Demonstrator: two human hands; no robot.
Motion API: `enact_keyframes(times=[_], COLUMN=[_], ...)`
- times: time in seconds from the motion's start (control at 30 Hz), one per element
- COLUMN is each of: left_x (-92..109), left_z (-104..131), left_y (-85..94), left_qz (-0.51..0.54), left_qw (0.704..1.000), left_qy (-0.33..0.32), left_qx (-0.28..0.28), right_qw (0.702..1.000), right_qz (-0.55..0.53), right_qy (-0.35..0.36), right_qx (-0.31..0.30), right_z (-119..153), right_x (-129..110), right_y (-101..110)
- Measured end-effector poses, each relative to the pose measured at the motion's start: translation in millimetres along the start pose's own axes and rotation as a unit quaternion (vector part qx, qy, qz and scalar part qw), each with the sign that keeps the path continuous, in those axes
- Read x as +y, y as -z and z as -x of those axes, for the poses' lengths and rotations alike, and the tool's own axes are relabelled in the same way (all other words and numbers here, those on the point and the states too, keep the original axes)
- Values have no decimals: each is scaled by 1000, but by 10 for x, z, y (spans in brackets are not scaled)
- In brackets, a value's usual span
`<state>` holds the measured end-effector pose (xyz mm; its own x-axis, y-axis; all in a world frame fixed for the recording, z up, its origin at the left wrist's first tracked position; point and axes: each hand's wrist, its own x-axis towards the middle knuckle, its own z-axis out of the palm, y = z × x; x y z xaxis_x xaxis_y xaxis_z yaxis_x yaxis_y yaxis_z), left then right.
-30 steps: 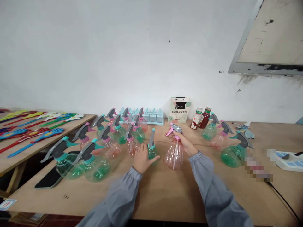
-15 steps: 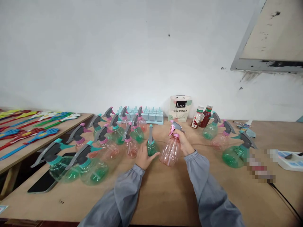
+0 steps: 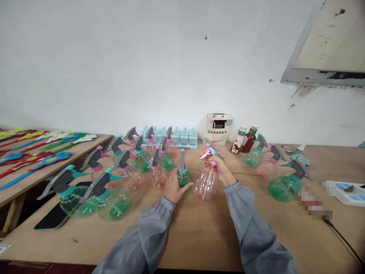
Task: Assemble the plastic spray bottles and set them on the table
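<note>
Near the middle of the table, my left hand (image 3: 174, 187) is closed round the left side of a green spray bottle (image 3: 184, 176), thumb across its front. Just to the right, my right hand (image 3: 221, 169) grips a pink spray bottle (image 3: 204, 183) by its neck, behind the pink collar. The pink bottle tilts slightly, its nozzle pointing left. Left of my hands stand several green and pink spray bottles (image 3: 158, 176) with grey triggers. To the right are a green one (image 3: 254, 156), a pink one (image 3: 267, 169) and another green one (image 3: 282, 188).
Pale blue moulds (image 3: 186, 140), a paper bag (image 3: 218, 131) and two red-brown bottles (image 3: 250, 140) stand by the wall. A black phone (image 3: 51, 217) lies front left, beneath bottles. Colourful flower and hand-shaped items (image 3: 57, 161) cover the left table. A white tray (image 3: 346, 193) sits right.
The pink bottle's spray head has tilted a little more to the left in my right hand. My left hand has stayed at the green bottle. The view has shifted slightly.
</note>
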<state>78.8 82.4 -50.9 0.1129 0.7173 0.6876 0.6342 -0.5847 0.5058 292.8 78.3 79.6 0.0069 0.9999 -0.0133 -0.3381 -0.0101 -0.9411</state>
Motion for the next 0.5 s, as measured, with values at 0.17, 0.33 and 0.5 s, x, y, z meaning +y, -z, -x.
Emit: enact_keyframes(times=[0.17,0.33,0.5], left_x=[8,11,4], left_z=[1,1,2], left_y=[-1,-8,-5], left_qz=[-2,3,13], left_qw=[1000,1000,1000], left_qy=[10,15,12], left_qx=[5,3,-1], right_qw=[1000,999,999], right_qz=[-11,-16,-1], right_qy=[20,31,40], right_qx=[20,20,-11], right_z=[-6,19,79], right_x=[4,-27,-96], right_y=[-5,-2,-25])
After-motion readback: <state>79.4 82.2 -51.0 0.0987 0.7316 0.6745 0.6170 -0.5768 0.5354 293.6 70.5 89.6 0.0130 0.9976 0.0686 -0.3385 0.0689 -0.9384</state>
